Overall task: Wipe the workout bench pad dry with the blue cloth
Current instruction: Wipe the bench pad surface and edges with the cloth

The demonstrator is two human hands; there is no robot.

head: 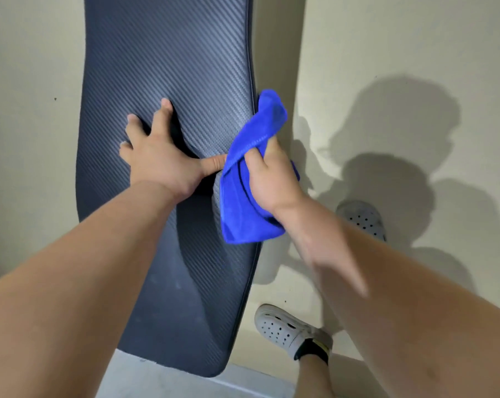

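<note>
Left hand (159, 159), fingers spread, pressed flat on one dark weave-textured workout bench pad (168, 67), far end cut off at top; right hand (271, 179) clenched round one bunched bright-blue microfibre cloth (243, 205) at the pad's right edge; two grey perforated clogs (283, 330) on pale floor (386, 38), right forearm blurred.

Top of bench pad (168, 53) cut off by upper edge. Thumb tip of left hand (159, 159) hidden behind blue cloth (240, 202). Fingers of right hand (271, 179) mostly buried in cloth. Lower right forearm (337, 268) blurred; far shoe (363, 216) partly behind it.
</note>
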